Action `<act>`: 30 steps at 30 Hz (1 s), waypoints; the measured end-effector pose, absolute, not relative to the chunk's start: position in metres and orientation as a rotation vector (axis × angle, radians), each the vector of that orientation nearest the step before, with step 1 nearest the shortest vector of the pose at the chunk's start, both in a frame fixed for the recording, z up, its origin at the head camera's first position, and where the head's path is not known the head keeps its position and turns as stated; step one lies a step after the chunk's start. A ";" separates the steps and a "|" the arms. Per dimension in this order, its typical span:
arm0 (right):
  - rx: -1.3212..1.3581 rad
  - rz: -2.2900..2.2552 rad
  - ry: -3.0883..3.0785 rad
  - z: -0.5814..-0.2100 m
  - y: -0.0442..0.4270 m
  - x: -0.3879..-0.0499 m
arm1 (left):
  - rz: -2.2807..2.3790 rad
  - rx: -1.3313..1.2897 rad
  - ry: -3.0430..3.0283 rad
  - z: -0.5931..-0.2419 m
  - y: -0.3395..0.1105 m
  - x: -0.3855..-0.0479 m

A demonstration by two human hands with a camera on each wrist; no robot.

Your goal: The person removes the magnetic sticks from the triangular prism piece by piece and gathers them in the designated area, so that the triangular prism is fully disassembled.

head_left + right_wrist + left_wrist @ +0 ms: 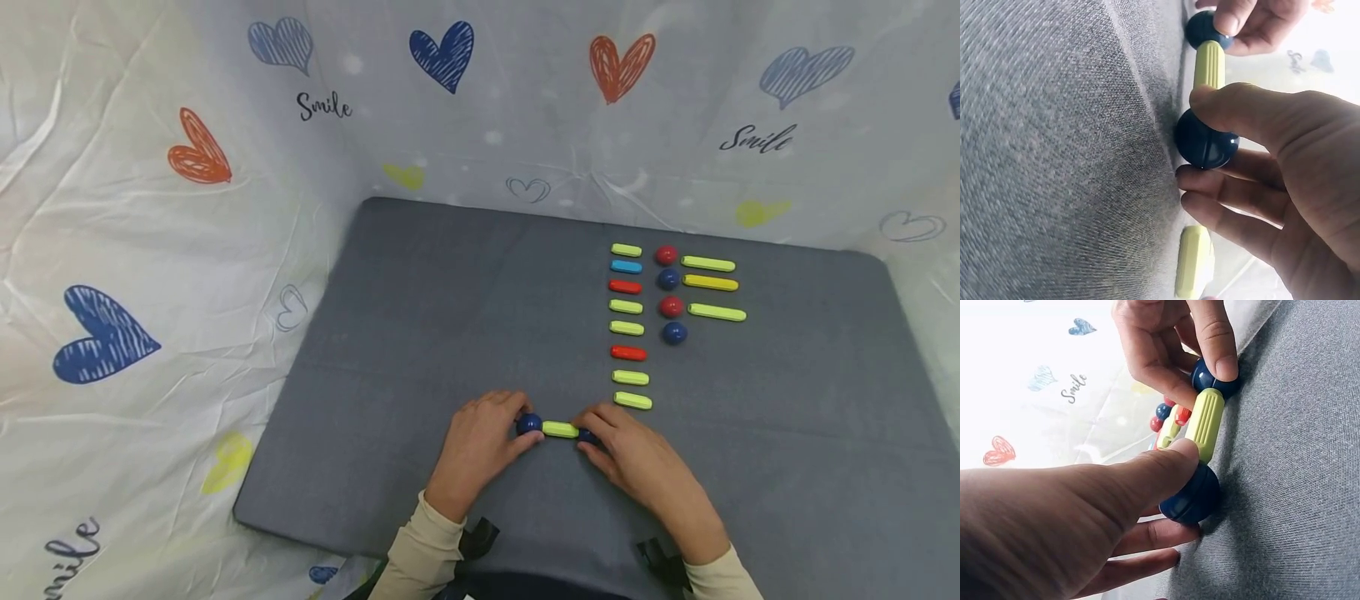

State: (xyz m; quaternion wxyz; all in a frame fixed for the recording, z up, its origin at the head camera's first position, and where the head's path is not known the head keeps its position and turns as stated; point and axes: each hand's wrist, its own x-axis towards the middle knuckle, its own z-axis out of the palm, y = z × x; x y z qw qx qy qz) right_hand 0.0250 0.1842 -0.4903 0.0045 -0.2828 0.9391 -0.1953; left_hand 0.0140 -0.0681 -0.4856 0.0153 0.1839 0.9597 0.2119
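Observation:
A ridged yellow-green rod (560, 429) lies between two dark blue balls near the front of the grey table, its ends meeting both. My left hand (483, 442) pinches the left blue ball (528, 423) between thumb and fingers. On the other side my right hand (637, 458) grips the right blue ball (1207, 140), which its fingers partly cover in the head view. The left wrist view shows the rod (1205, 425) running from one ball to the other, low over the cloth.
Beyond my right hand stands a column of short rods (627, 328), yellow-green, red and blue. Right of it are red and blue balls (671, 307) and several longer rods (710, 282). A heart-printed cloth (525, 108) hangs behind the grey table (412, 333).

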 end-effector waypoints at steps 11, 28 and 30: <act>-0.913 -0.616 2.936 -0.485 0.189 0.024 | 0.673 0.576 2.990 -0.486 -0.068 0.015; -0.756 -0.710 3.136 -0.459 0.244 -0.005 | 0.699 0.543 2.975 -0.486 -0.067 0.015; -0.738 -0.721 3.155 -0.459 0.251 -0.010 | 0.699 0.543 2.974 -0.486 -0.067 0.015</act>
